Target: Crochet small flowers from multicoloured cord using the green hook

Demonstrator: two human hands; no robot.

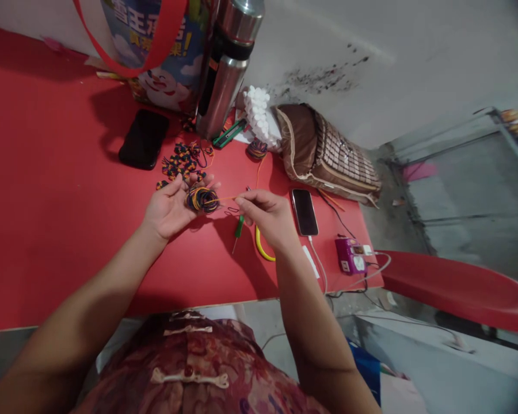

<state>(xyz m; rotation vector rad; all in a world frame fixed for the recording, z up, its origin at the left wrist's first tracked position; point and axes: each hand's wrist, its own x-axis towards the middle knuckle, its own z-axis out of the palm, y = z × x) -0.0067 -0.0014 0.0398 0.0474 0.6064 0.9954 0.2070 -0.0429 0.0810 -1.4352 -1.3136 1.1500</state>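
Note:
My left hand (169, 204) lies palm up over the red table (47, 190) and cradles a coil of multicoloured cord (202, 199), its fingers curled round the coil. My right hand (265, 213) pinches an orange strand (227, 199) that runs out of the coil to its fingertips. A green-handled tool (239, 227) and a yellow loop (261, 247) lie on the table under the right hand. Several small knotted cord pieces (183, 161) are heaped just beyond the left hand.
A black phone (144, 138) lies at the back left, a second phone (304, 211) on a cable at the right. Behind stand a printed bag with red handles (155, 52), a steel flask (227, 69), a brown cushion (323, 152), a purple charger (349, 256). A red chair (457, 287) is at the right.

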